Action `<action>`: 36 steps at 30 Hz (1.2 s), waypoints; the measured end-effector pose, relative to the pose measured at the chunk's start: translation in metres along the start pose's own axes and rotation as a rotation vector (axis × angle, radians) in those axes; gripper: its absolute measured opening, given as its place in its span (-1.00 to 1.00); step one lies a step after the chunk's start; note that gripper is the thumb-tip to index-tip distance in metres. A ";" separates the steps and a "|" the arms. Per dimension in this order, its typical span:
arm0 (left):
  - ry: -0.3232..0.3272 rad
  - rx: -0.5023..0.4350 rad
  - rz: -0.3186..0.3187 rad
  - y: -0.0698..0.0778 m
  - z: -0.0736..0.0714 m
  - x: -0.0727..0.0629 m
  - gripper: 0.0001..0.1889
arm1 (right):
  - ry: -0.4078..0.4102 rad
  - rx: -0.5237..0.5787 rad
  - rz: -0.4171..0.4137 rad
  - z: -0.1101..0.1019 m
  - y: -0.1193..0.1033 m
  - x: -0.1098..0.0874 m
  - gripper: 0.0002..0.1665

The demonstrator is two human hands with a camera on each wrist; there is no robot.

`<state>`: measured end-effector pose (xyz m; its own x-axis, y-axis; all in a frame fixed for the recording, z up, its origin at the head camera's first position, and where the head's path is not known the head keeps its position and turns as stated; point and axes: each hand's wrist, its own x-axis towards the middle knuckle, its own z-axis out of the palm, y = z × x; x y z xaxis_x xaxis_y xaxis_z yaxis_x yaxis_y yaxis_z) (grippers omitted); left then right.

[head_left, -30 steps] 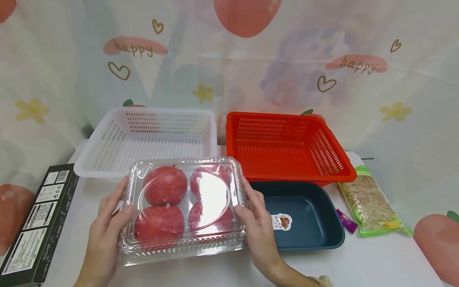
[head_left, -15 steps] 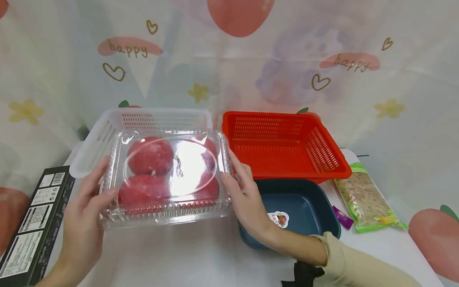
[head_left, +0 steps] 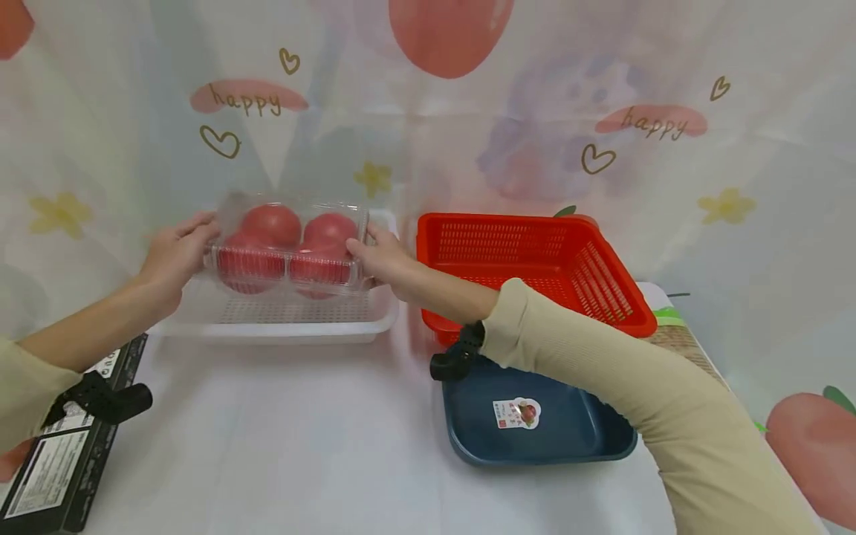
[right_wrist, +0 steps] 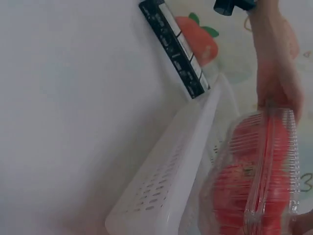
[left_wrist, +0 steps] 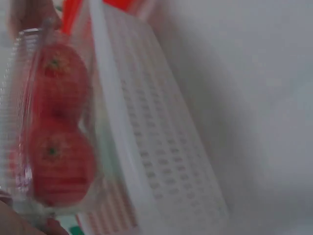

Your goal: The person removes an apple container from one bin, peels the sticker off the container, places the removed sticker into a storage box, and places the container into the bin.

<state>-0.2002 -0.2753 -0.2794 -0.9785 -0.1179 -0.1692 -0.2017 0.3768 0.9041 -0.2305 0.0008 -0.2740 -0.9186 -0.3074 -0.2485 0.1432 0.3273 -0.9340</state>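
Note:
A clear plastic clamshell box point(head_left: 289, 269) of several round red fruits point(head_left: 270, 225) is held over the white slotted basket point(head_left: 267, 331) in the head view. My left hand point(head_left: 172, 256) grips the box's left end and my right hand point(head_left: 384, 258) its right end, thumb on the near side. The box is tilted, so its ridged side faces me. Both wrist views show the box point(right_wrist: 257, 171) over the basket's opening, beyond its near wall point(left_wrist: 146, 132). Box and hands hide much of the basket's inside.
To the right stands a red slotted basket point(head_left: 495, 219), with a dark blue tray point(head_left: 535, 447) in front. A long black box point(head_left: 100, 461) lies at the left. My right sleeve covers most of a green-edged packet point(head_left: 671, 318). A patterned cloth hangs behind.
Both hands have carried the box of fruits away from me, from in front of the white basket to above it. The box has tipped, and its lid no longer faces me.

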 end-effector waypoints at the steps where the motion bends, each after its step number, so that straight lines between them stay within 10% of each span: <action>1: -0.023 0.057 -0.009 -0.004 0.000 0.005 -0.32 | -0.006 -0.016 0.006 0.001 0.003 0.007 -0.45; 15: -0.357 0.341 -0.039 -0.043 -0.008 0.038 -0.32 | 0.033 -0.392 -0.004 0.021 0.029 0.055 -0.79; 24: -0.398 0.411 -0.003 -0.047 -0.015 0.041 -0.28 | 0.013 -0.429 -0.001 0.031 0.034 0.057 -0.21; 36: -0.462 0.518 0.040 -0.053 -0.018 0.046 -0.21 | -0.068 -0.742 -0.029 0.030 0.037 0.056 -0.33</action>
<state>-0.2335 -0.3178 -0.3281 -0.8805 0.2649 -0.3930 -0.0470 0.7762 0.6287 -0.2659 -0.0309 -0.3302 -0.8900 -0.3717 -0.2640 -0.1894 0.8282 -0.5274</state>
